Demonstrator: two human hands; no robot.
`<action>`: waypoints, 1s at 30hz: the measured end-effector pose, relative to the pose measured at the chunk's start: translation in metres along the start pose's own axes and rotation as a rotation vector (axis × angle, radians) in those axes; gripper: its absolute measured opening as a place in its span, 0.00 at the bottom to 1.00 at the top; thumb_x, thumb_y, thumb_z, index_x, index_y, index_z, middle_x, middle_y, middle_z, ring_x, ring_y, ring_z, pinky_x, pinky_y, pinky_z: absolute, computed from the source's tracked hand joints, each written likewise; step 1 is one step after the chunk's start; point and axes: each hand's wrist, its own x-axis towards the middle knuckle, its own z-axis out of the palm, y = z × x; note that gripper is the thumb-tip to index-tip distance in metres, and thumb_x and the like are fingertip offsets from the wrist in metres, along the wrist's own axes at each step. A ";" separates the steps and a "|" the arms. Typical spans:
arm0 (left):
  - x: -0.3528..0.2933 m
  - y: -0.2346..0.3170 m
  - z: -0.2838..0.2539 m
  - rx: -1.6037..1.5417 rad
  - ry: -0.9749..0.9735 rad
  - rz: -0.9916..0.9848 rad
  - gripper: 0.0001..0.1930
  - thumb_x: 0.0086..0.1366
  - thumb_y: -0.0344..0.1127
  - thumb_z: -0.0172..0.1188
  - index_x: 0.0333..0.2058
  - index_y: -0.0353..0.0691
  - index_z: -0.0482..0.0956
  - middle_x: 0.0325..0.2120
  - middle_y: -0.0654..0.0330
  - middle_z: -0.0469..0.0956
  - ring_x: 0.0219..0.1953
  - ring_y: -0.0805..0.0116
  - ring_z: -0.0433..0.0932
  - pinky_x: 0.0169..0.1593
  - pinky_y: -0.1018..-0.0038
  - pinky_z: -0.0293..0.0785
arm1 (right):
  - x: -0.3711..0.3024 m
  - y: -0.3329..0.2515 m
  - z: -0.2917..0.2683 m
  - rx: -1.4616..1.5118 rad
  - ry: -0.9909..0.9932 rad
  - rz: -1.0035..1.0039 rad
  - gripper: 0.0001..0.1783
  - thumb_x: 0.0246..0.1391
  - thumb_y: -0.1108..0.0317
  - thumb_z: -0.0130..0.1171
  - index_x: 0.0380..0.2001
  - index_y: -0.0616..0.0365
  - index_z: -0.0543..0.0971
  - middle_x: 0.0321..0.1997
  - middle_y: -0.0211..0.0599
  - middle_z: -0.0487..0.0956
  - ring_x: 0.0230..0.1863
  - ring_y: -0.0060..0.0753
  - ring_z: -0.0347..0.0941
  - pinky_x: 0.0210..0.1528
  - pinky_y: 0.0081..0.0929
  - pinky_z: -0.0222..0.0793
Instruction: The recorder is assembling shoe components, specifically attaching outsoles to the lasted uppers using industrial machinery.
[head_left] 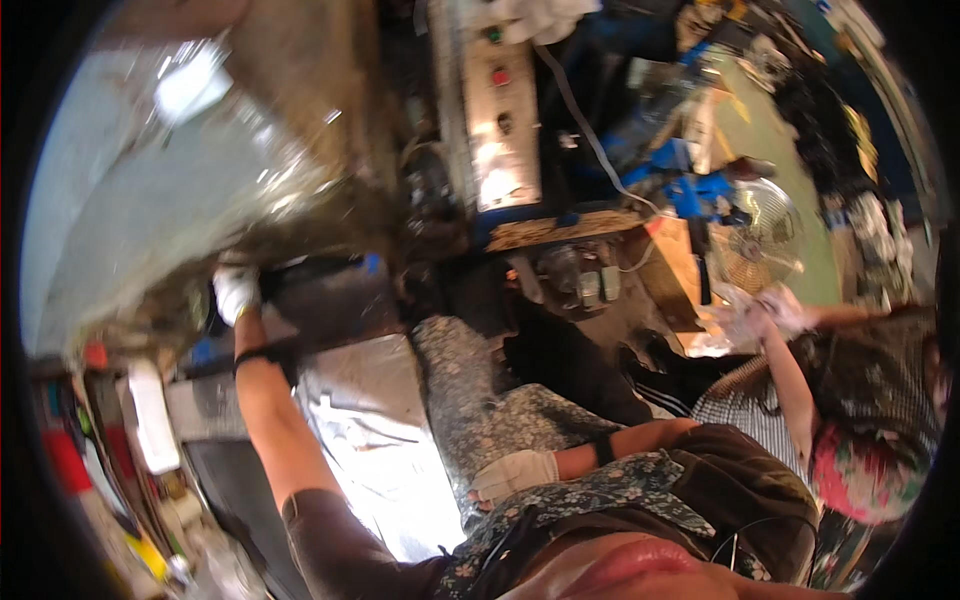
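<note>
The pale glossy sheet (110, 240) spreads over the upper left of my head view, cloudy and creased with bright glints along its lower edge. I have the left hand (237, 292), in a white glove, stretched out to that edge; the blur keeps me from telling whether its fingers grip anything or merely touch. Just right of it lies a dark panel (335, 295) with a small blue mark. My right hand (515, 477), also white-gloved, rests on the floral apron (455, 365) with fingers loosely curled, and I cannot tell whether anything is in them. Between my forearms, a shiny silvery surface (385, 450) reflects strong light. Farther out, I see a white elongated object (152, 418) at the left and, ahead, an upright control panel (503, 130) with a red button (500, 77). On the right, a co-worker (870, 370) handles clear plastic (735, 318) near a round fan (760, 235)
</note>
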 end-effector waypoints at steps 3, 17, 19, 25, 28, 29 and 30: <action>-0.011 0.005 -0.006 0.135 0.081 0.082 0.29 0.59 0.51 0.64 0.55 0.40 0.78 0.56 0.49 0.77 0.56 0.46 0.75 0.60 0.59 0.71 | -0.005 -0.008 -0.008 0.149 -0.036 0.088 0.21 0.68 0.66 0.45 0.59 0.62 0.72 0.62 0.46 0.73 0.64 0.47 0.69 0.67 0.43 0.66; -0.538 0.065 -0.081 -0.784 -0.128 0.406 0.17 0.63 0.37 0.58 0.47 0.33 0.77 0.39 0.52 0.81 0.37 0.60 0.80 0.41 0.67 0.76 | 0.004 -0.065 -0.018 -0.538 -0.008 -0.159 0.12 0.49 0.61 0.58 0.34 0.56 0.80 0.42 0.40 0.79 0.47 0.51 0.73 0.54 0.48 0.71; -0.593 0.084 -0.071 -0.611 -0.150 0.608 0.19 0.62 0.36 0.60 0.49 0.32 0.77 0.40 0.52 0.81 0.39 0.60 0.80 0.43 0.67 0.76 | -0.001 -0.057 -0.007 -0.637 0.114 -0.203 0.14 0.49 0.57 0.59 0.36 0.53 0.80 0.44 0.39 0.79 0.49 0.49 0.74 0.54 0.45 0.70; -0.614 0.142 -0.038 -0.234 0.046 0.917 0.25 0.57 0.36 0.66 0.53 0.31 0.76 0.44 0.52 0.80 0.46 0.59 0.80 0.49 0.67 0.77 | -0.029 -0.003 0.016 0.704 -0.077 0.146 0.30 0.66 0.55 0.46 0.67 0.58 0.64 0.68 0.42 0.67 0.66 0.41 0.64 0.69 0.39 0.59; -0.614 0.157 -0.033 -0.437 0.074 0.957 0.22 0.52 0.35 0.69 0.46 0.34 0.78 0.40 0.51 0.80 0.44 0.50 0.78 0.53 0.60 0.73 | -0.054 0.019 0.015 0.140 -0.251 0.336 0.31 0.71 0.55 0.36 0.73 0.52 0.56 0.79 0.33 0.53 0.77 0.34 0.50 0.76 0.37 0.47; -0.615 0.160 -0.031 -0.534 0.094 1.000 0.21 0.49 0.35 0.71 0.42 0.36 0.80 0.39 0.51 0.80 0.44 0.45 0.77 0.54 0.57 0.72 | -0.065 0.023 0.017 0.389 -0.190 0.258 0.32 0.70 0.55 0.37 0.74 0.50 0.54 0.80 0.33 0.52 0.78 0.34 0.48 0.77 0.37 0.44; -0.616 0.164 -0.028 -0.518 -0.001 1.019 0.21 0.48 0.35 0.72 0.41 0.36 0.80 0.37 0.51 0.80 0.42 0.45 0.77 0.54 0.57 0.72 | -0.078 0.026 0.017 0.299 -0.165 0.183 0.34 0.68 0.57 0.42 0.74 0.50 0.51 0.80 0.33 0.51 0.78 0.33 0.47 0.77 0.36 0.44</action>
